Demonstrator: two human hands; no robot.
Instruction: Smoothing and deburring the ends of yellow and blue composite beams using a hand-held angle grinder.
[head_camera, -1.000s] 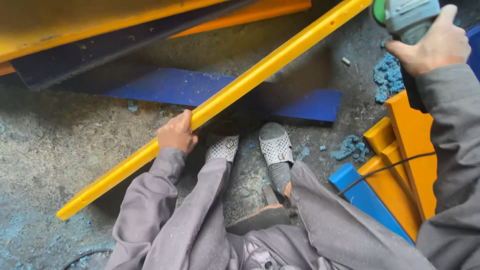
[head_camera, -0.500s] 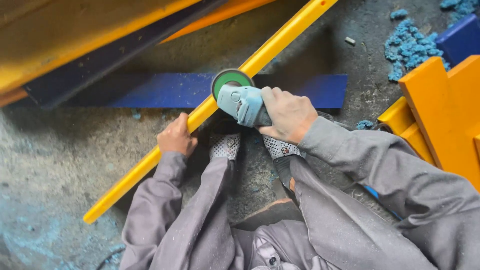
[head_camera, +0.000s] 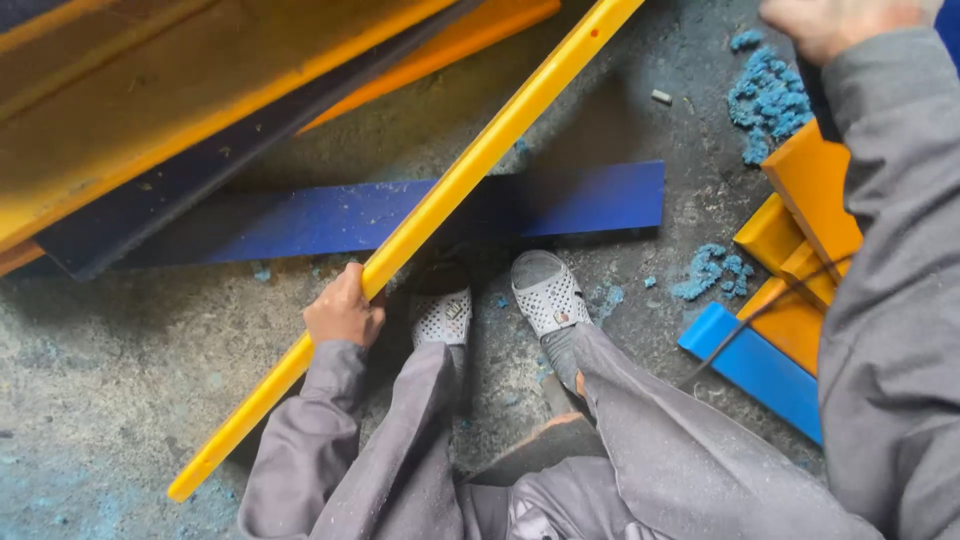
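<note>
A long yellow bar (head_camera: 470, 170) runs slantwise from the lower left to the top of the view, resting on the gritty floor. My left hand (head_camera: 343, 312) is closed around its lower part, just left of my white perforated shoes (head_camera: 548, 292). My right hand (head_camera: 840, 22) is raised at the top right edge. Only its back shows and whatever it holds is cut off. A thin dark cable (head_camera: 745, 320) passes under my right grey sleeve. A flat blue plank (head_camera: 590, 200) lies under the yellow bar, crossing it.
A big yellow and dark beam (head_camera: 150, 120) fills the upper left. Yellow blocks (head_camera: 810, 190) and a blue slab (head_camera: 750, 365) are stacked at the right. Piles of blue shavings (head_camera: 765, 95) lie on the floor near them.
My right hand, which held an angle grinder over the yellow bar, has swung up and right to the frame's top edge. The grinder is out of view. My left hand kept its grip.
</note>
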